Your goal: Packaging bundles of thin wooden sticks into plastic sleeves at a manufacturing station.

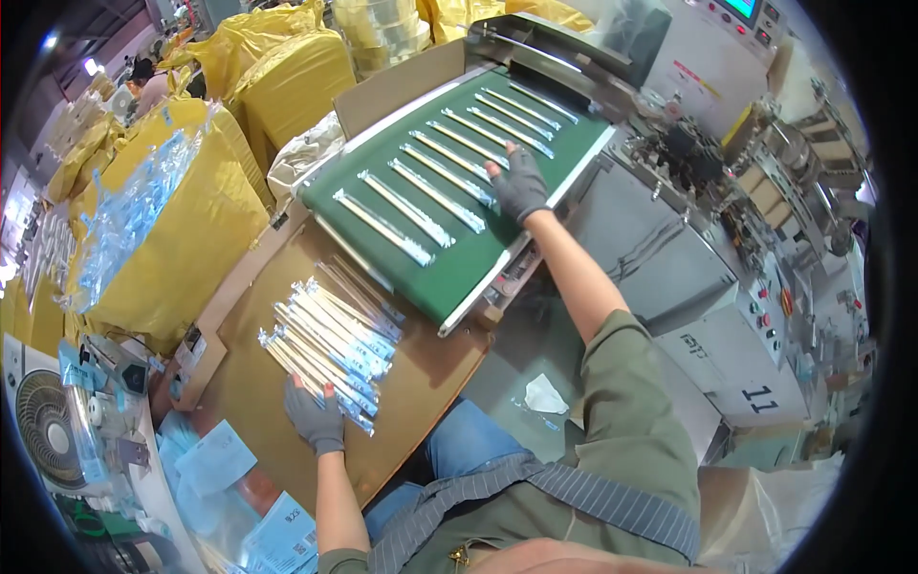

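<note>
Rows of thin wooden sticks, apparently chopsticks in clear and blue wrappers point(436, 194), lie spaced apart on a green conveyor belt point(440, 287). My right hand point(522, 188), in a grey glove with bare fingertips, is over the belt's right side, fingers apart, by the ends of several packets. Below the belt, a loose pile of the same wrapped chopsticks point(335, 335) rests on a brown board point(253, 325). My left hand point(316, 419), gloved alike, rests at the pile's lower left edge with thumb and fingers apart. Neither hand visibly grips a packet.
Large yellow sacks point(201, 215) stand at the left, one full of clear blue wrappers. Blue printed sheets point(218, 459) and a fan point(48, 430) lie lower left. Grey machinery with control buttons point(755, 344) stands at the right. A white scrap point(546, 394) is on the floor.
</note>
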### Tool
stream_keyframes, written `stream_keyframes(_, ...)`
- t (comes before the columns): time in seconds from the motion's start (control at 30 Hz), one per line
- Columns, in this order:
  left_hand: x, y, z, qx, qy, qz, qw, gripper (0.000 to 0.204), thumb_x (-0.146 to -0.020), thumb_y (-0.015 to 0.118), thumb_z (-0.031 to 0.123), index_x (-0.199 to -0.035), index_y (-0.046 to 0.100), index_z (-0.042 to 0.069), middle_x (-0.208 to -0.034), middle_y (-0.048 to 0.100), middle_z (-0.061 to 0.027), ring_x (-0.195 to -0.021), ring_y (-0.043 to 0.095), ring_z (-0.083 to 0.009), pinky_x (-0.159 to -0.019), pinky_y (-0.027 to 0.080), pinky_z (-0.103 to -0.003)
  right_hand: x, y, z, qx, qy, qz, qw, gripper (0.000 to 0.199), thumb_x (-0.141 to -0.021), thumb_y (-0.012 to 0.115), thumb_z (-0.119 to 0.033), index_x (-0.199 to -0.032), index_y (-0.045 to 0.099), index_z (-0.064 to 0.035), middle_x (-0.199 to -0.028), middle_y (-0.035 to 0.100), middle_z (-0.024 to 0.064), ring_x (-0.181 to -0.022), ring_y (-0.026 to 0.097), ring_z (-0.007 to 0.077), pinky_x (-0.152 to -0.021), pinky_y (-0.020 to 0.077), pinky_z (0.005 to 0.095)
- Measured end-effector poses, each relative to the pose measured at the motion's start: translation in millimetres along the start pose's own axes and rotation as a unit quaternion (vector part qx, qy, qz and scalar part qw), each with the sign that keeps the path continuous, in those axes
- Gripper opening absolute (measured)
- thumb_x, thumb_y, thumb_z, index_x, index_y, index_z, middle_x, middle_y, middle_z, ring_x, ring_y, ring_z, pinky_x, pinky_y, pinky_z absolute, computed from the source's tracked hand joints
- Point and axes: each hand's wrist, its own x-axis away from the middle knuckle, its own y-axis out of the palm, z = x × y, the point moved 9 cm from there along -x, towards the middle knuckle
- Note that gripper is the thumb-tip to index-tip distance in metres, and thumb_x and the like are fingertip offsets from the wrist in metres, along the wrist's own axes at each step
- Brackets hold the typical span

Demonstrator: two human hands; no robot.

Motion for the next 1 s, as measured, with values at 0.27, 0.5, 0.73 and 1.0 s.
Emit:
stream_keyframes(0.27, 2.9, -7.3, 1.0, 0.032, -0.029, -0.017, 0.999, 0.07, -0.086, 0.058, 0.039, -0.135, 0.038, -0.005, -0.132, 0.045, -0.0265, -0.125, 0.04, -0.0406, -0.106, 0.028, -0.045, -109.7, 17.8, 124.8, 0.271, 0.145, -0.108, 0.946, 0.086, -0.077, 0.058, -0.06, -0.144, 0.033, -0.0124, -0.147, 0.029, 0.0209, -0.137, 0.026, 0.036, -0.112, 0.0191, 0.0429)
stream_keyframes(0.5, -0.2, -11.7, 17.1, -0.006, -0.034, -0.045, 0.998, 0.068, -0.087, 0.057, 0.04, -0.135, 0.04, -0.005, -0.134, 0.045, -0.0245, -0.123, 0.043, -0.0378, -0.104, 0.031, -0.043, -111.1, 61.2, 152.3, -0.006, 0.066, -0.196, 0.978, 0.054, -0.082, 0.066, -0.033, -0.128, 0.054, -0.0082, -0.127, 0.055, 0.0178, -0.118, 0.052, 0.0254, -0.1, 0.0386, 0.0323)
stream_keyframes(0.73, -1.3, -7.1, 8.8, -0.013, -0.01, -0.011, 1.0, 0.062, -0.085, 0.06, 0.035, -0.133, 0.042, -0.001, -0.132, 0.046, -0.024, -0.123, 0.041, -0.0409, -0.104, 0.032, -0.045, 46.1, 49.5, -118.9, -0.154, -0.243, -0.201, 0.936, 0.031, -0.086, 0.053, -0.014, -0.116, 0.059, -0.0089, -0.116, 0.06, 0.0178, -0.111, 0.055, 0.0354, -0.095, 0.0448, 0.0396)
stream_keyframes(1.0, -30.2, 10.6, 9.3, 0.149, -0.274, -0.045, 0.949, 0.061, -0.091, 0.047, 0.048, -0.126, 0.049, -0.002, -0.13, 0.048, -0.0253, -0.12, 0.044, -0.039, -0.102, 0.032, -0.043, 164.5, 125.9, -266.1, -0.051, -0.221, -0.209, 0.951, 0.06, -0.088, 0.049, -0.047, -0.125, 0.046, 0.0004, -0.116, 0.055, 0.0244, -0.112, 0.051, 0.0394, -0.097, 0.0411, 0.0435)
